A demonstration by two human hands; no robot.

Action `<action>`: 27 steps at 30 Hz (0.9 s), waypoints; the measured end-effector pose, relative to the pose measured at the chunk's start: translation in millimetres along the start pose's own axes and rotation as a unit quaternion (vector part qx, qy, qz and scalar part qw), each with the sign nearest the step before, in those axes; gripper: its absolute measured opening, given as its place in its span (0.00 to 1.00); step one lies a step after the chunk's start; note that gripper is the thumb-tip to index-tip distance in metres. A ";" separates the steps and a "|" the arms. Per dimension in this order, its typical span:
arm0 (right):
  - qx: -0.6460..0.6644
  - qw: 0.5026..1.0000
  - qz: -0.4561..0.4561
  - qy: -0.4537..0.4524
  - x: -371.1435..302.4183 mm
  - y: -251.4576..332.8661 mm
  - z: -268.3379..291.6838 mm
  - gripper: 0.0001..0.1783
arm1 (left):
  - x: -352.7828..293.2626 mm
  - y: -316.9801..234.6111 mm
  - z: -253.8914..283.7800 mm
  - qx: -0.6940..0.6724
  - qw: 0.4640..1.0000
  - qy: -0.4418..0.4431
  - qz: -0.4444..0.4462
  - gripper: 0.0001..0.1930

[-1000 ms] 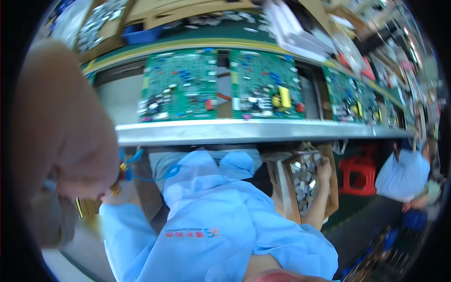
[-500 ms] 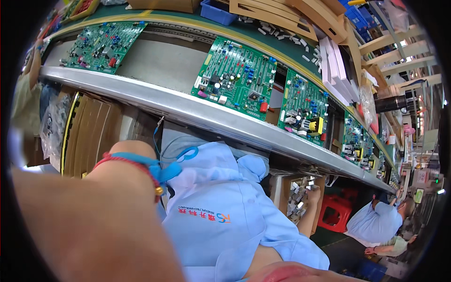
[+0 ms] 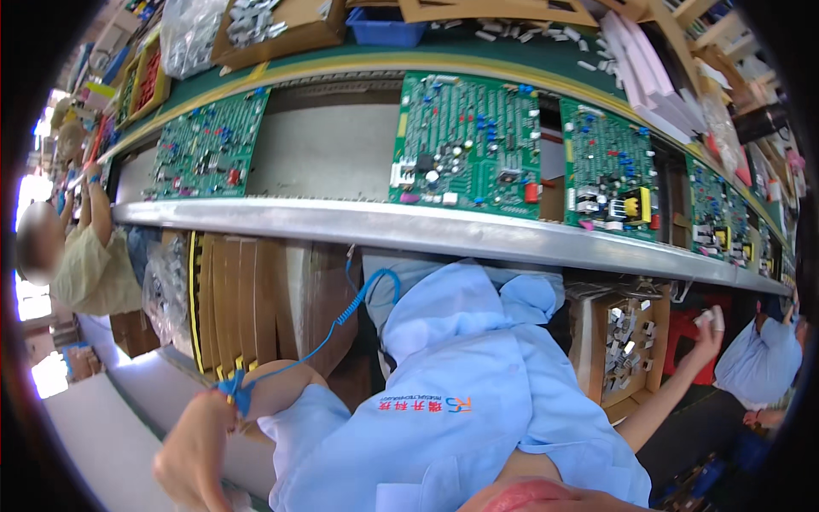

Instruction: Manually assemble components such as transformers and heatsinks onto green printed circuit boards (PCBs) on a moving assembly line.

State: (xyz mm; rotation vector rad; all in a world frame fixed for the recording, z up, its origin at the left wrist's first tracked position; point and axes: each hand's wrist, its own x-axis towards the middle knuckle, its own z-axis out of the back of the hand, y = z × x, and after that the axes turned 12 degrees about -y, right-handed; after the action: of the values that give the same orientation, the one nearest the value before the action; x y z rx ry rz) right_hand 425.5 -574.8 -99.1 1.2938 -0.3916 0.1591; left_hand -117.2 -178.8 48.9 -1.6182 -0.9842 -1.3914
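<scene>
Cardboard box (image 3: 635,403) holds shiny, blocky parts (image 3: 629,341) near the right hand (image 3: 706,336).

A long assembly bench ran across the room from nine o'clock to three, its metal rail (image 3: 341,224) curving through the lens. Behind the rail lay a grey bed (image 3: 324,158), then a green worktop (image 3: 461,53) toward twelve. Timber slats (image 3: 721,32) stood at two o'clock. A red stool (image 3: 680,337) sat between three and four, with dark floor (image 3: 674,427) at four. White glare (image 3: 32,196) flared at nine; a pale flat surface (image 3: 85,444) spread at eight.
</scene>
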 end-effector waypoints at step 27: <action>0.024 0.636 0.567 0.522 -197.0 221.9 -317.9 0.18 | -155.9 -15.9 90.4 0.613 0.625 -0.431 0.219 0.23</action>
State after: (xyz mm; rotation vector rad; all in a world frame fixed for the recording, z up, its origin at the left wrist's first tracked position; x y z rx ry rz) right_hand 231.6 -189.9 -41.1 0.6147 -0.1117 1.9171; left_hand -112.1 -100.9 -114.2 -1.1236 -1.4075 0.5926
